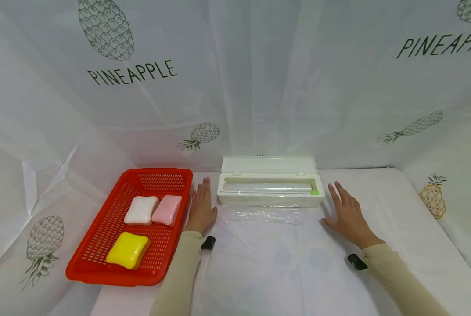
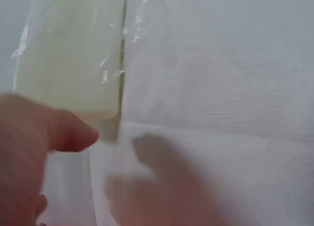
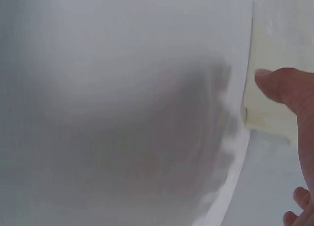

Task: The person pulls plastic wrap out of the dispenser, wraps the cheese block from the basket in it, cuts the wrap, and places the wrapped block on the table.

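Note:
A white cling film dispenser stands at the back middle of the table, its lid raised. Inside lies a roll of clear film, and a green slider sits at the right end. Loose cling film hangs over the front onto the cloth. My left hand is between the dispenser and the red basket, fingers straight and holding nothing. To the right of the dispenser, my right hand has its fingers spread, also with nothing in it. Each wrist view shows a thumb near one end of the dispenser.
A red plastic basket is at the left, close beside my left forearm. In it lie a white soap bar, a pink one and a yellow one. A pineapple-print curtain encloses the back and sides of the white-covered table.

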The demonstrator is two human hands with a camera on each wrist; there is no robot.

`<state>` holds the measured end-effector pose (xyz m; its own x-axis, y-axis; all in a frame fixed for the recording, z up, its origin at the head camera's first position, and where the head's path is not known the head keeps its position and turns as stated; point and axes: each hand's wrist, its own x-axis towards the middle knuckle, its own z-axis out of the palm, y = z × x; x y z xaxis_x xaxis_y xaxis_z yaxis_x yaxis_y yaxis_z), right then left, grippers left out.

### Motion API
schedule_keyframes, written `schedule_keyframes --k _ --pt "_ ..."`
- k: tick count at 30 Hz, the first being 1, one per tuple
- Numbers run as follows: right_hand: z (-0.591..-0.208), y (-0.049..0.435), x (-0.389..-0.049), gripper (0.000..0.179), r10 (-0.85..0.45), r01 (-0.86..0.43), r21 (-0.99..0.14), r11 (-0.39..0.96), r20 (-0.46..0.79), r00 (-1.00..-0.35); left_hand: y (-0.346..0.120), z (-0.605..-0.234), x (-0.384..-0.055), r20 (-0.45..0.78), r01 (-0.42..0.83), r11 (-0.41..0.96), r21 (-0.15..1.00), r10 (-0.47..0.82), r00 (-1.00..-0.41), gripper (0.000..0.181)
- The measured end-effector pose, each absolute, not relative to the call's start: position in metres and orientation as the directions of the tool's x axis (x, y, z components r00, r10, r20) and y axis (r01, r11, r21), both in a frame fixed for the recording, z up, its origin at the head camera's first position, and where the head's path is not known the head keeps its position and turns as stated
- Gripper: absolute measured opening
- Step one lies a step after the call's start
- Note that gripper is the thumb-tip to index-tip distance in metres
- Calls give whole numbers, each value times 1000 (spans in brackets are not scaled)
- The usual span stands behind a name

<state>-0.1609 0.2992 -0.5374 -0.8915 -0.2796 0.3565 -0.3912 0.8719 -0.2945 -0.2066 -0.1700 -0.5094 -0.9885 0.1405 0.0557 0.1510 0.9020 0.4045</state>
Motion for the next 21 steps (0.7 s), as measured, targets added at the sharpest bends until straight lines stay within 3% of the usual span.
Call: schedule_keyframes --k 10,21 --pt "-543 270 -162 132 -376 -472 -161 867 412 -830 -167 -523 -207 197 268 888 374 207 -958 120" --pt "-539 249 -174 128 -442 -528 -79 846 450 -776 -160 -521 -213 271 337 877 343 251 -929 116"
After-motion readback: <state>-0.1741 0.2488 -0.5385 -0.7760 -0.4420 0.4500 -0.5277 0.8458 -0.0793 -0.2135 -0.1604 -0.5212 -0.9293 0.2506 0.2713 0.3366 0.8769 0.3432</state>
